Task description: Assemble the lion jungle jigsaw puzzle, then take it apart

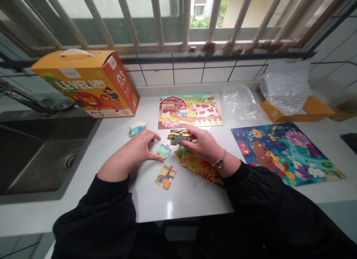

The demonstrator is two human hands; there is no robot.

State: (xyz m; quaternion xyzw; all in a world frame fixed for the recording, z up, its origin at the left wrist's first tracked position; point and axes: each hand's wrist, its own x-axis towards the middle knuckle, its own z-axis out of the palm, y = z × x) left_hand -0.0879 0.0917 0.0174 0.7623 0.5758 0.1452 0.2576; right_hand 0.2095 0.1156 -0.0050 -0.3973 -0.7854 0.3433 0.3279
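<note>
My left hand [141,149] hovers low over the counter, thumb and fingers apart. Its thumb touches the lower edge of a teal puzzle piece [164,150]. Between the fingers of my right hand [202,141] is a small stack of puzzle pieces [175,137]. Below that hand lies a yellow puzzle section [199,168], partly hidden by the hand and wrist. Nearer to me are loose puzzle pieces [166,176] with an orange spotted shape. Beyond my left hand, more pieces with a blue animal [136,129] rest on the counter.
A farm puzzle [191,112] lies at the back, a blue forest puzzle [284,153] at the right. An orange puzzle box [89,86] stands at the back left beside the sink [41,154]. Clear plastic wrap [241,102] and an open orange tray [298,112] sit at the back right.
</note>
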